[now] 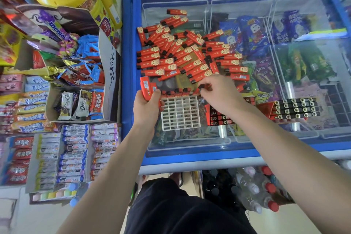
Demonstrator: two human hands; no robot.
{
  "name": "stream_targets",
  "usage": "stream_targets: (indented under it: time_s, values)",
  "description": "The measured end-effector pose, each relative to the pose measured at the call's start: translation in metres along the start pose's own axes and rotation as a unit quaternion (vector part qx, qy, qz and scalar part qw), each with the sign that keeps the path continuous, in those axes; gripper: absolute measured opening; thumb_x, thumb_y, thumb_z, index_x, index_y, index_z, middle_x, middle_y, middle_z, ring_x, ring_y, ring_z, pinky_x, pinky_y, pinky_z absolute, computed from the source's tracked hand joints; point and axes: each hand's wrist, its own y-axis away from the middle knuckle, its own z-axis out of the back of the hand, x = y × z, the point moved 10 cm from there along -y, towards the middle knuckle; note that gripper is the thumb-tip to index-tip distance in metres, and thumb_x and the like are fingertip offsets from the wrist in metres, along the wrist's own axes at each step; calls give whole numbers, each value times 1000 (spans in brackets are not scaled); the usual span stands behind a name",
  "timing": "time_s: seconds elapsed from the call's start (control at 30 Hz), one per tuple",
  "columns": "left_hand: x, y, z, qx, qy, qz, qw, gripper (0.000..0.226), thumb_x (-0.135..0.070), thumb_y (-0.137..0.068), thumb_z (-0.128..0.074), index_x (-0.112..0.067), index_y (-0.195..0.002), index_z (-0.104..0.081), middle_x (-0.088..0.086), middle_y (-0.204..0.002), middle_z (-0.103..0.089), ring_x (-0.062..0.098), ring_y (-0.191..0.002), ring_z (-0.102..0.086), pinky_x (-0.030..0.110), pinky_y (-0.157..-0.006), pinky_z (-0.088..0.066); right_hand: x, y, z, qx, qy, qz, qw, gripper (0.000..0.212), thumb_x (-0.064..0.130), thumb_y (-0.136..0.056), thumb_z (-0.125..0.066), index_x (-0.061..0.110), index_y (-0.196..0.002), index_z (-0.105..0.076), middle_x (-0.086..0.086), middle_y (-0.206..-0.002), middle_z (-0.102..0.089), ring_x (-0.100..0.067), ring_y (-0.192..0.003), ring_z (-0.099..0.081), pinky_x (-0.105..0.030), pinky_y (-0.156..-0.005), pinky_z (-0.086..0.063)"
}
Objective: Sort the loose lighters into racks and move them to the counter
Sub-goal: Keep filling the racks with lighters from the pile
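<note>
A heap of loose red lighters (190,51) with black caps lies on the glass lid of a blue chest freezer (133,81). A white grid rack (179,113) sits at the lid's near side, its far row holding several upright lighters (175,92). My left hand (147,104) grips a small stack of red lighters (147,86) at the rack's left edge. My right hand (218,93) pinches one lighter (204,87) over the rack's far right corner. Two filled racks (294,108) lie to the right, one partly under my right forearm.
Candy and chocolate boxes (76,100) crowd the shelf left of the freezer. Rows of rolled sweets (74,152) stand nearer to me. Bottled drinks (256,192) lie on the floor under the freezer's front edge. Ice cream packs show through the glass.
</note>
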Motion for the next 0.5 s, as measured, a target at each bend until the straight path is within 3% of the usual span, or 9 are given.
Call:
stream_targets:
  time_s: [0.07, 0.1, 0.17, 0.23, 0.37, 0.5]
  values:
    - [0, 0, -2, 3, -20, -7, 1000, 10, -29, -101, -63, -20, -101, -59, 3, -87, -67, 15, -74, -64, 37, -78, -59, 3, -3, -8, 7, 21, 12, 1000, 30, 9, -101, -58, 10, -128, -71, -8, -131, -67, 8, -67, -43, -20, -81, -41]
    - [0, -1, -3, 4, -26, -10, 1000, 9, -28, -102, -64, -20, -102, -59, 3, -89, -67, 14, -74, -64, 36, -78, -60, 3, -5, -10, 7, 29, 12, 999, 31, 8, -101, -57, 10, -129, -71, -8, -133, -66, 3, -74, -51, -19, -85, -40]
    - [1, -2, -3, 5, -26, -13, 1000, 9, -27, -102, -64, -19, -103, -60, 5, -92, -67, 13, -75, -65, 37, -79, -61, 2, -7, -14, 6, 43, 7, 999, 32, 7, -101, -56, 9, -130, -70, -8, -134, -66, -14, -104, -63, -21, -94, -40]
    - [3, -3, -3, 8, -23, -9, 1000, 8, -26, -102, -64, -20, -103, -60, 5, -95, -67, 14, -77, -66, 35, -79, -62, 1, -9, -17, 7, 44, 9, 999, 31, 7, -101, -56, 9, -129, -71, -10, -132, -67, -24, -119, -61, -27, -101, -42]
    - [10, -3, -4, 18, 12, 12, 1000, 7, -24, -103, -63, -20, -108, -62, 7, -102, -70, 13, -77, -70, 27, -74, -61, 3, -13, -26, 29, 65, 27, 997, 31, 6, -101, -55, 7, -129, -70, -12, -128, -68, -29, -115, -63, -35, -100, -48]
    - [18, -2, -8, 30, 69, 53, 996, 12, -22, -104, -63, -16, -114, -64, 9, -106, -72, 14, -81, -72, 32, -81, -63, 3, -15, -35, 50, 85, 28, 995, 33, 4, -100, -55, 6, -131, -69, -12, -124, -66, -29, -108, -63, -35, -94, -49]
